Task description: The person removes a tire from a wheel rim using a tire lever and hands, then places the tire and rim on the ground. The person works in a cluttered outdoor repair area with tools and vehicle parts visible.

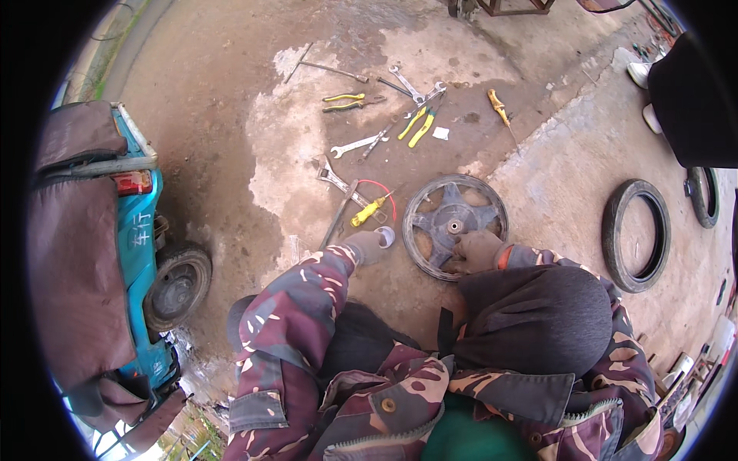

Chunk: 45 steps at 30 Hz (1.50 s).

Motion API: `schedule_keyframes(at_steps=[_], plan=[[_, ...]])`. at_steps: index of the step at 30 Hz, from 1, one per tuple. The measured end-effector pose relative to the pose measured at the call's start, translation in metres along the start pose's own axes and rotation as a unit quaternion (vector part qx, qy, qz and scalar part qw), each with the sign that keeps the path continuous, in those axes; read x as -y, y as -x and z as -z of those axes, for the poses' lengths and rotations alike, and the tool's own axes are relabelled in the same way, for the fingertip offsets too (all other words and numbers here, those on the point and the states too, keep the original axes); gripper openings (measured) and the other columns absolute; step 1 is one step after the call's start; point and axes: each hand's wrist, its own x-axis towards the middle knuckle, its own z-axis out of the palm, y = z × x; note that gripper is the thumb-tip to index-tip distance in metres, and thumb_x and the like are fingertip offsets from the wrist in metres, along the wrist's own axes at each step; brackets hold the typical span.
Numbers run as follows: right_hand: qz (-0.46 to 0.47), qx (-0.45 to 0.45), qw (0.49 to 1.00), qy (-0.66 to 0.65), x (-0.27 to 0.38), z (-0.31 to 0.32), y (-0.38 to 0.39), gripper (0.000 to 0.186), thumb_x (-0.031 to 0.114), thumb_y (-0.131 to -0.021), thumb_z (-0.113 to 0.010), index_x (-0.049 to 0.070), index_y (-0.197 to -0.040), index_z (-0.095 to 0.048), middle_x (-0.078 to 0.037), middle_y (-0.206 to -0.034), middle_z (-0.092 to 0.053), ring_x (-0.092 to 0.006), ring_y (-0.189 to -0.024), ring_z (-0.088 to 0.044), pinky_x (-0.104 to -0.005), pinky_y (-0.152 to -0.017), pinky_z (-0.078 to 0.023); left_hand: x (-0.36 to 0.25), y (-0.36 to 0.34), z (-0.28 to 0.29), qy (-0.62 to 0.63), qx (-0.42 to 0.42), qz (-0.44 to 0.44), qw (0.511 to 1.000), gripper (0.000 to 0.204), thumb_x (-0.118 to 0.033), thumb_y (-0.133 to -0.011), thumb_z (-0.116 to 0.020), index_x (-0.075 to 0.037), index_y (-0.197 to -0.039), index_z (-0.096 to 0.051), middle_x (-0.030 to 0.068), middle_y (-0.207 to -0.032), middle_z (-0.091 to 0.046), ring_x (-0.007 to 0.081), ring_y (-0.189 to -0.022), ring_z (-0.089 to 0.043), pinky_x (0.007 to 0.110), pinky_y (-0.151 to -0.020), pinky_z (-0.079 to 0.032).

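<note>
A dark wheel with broad spokes and a pale metal hub lies flat on the ground before me. My right hand, in a grey-brown glove, is on its near right side with the fingers curled against the rim and spokes. Just left of the wheel, my gloved left hand is closed on a small whitish ring-shaped thing, whose exact kind I cannot make out. Beyond that hand are a yellow-handled screwdriver with a red cord beside it, an adjustable wrench and a dark metal bar.
Pliers, more pliers, an open-ended wrench, a T-shaped bar and an orange-handled screwdriver lie farther off. Tyres rest at right, near another person's shoes. A blue vehicle stands at left.
</note>
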Motion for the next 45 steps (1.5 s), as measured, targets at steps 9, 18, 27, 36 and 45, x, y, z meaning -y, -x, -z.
schedule_keyframes(at_steps=[9,18,27,36,45], plan=[[-0.027,0.007,0.998,-0.053,-0.005,-0.001,0.009,0.044,0.047,-0.093,-0.072,0.005,-0.099,-0.082,-0.020,-0.106,-0.077,-0.0417,-0.102,-0.074,-0.0531,-0.092,-0.057,0.000,-0.018,-0.036,0.059,-0.002,0.113,0.992,0.051,-0.047,-0.098,-0.072,-0.014,-0.137,-0.074,0.0187,-0.128,-0.077,0.0375,-0.114,-0.076,0.046,-0.098,-0.060],[-0.156,-0.100,0.978,-0.097,-0.023,0.022,0.026,0.038,0.044,-0.093,-0.075,0.007,-0.095,-0.081,-0.019,-0.103,-0.077,-0.0407,-0.096,-0.074,-0.0516,-0.087,-0.058,0.007,-0.003,0.009,0.094,-0.048,0.229,0.968,0.054,-0.052,-0.101,-0.061,-0.008,-0.125,-0.080,0.0211,-0.124,-0.078,0.0383,-0.121,-0.074,0.049,-0.101,-0.058],[-0.284,-0.297,0.897,-0.166,-0.097,0.056,0.036,0.039,0.038,-0.094,-0.075,0.004,-0.115,-0.078,-0.022,-0.109,-0.078,-0.0380,-0.105,-0.076,-0.0455,-0.094,-0.059,-0.022,-0.026,0.027,0.252,-0.186,0.044,0.949,0.044,-0.042,-0.102,-0.071,-0.001,-0.118,-0.078,0.0203,-0.104,-0.080,0.0327,-0.099,-0.077,0.043,-0.091,-0.058],[-0.312,-0.150,0.925,-0.156,-0.102,0.015,0.036,0.053,0.041,-0.097,-0.069,0.000,-0.130,-0.072,-0.029,-0.115,-0.077,-0.0454,-0.113,-0.074,-0.0505,-0.100,-0.057,-0.025,-0.047,-0.003,0.166,-0.160,0.012,0.973,0.048,-0.042,-0.100,-0.073,0.000,-0.124,-0.076,0.0221,-0.112,-0.079,0.0356,-0.108,-0.076,0.044,-0.097,-0.057],[-0.364,-0.135,0.914,-0.117,-0.100,0.016,0.021,0.051,0.041,-0.095,-0.070,0.000,-0.126,-0.074,-0.030,-0.115,-0.076,-0.0464,-0.114,-0.073,-0.0524,-0.100,-0.056,-0.022,-0.058,-0.004,0.171,-0.109,0.031,0.979,0.053,-0.046,-0.103,-0.068,0.000,-0.128,-0.075,0.0242,-0.120,-0.077,0.0361,-0.109,-0.077,0.045,-0.095,-0.059]])
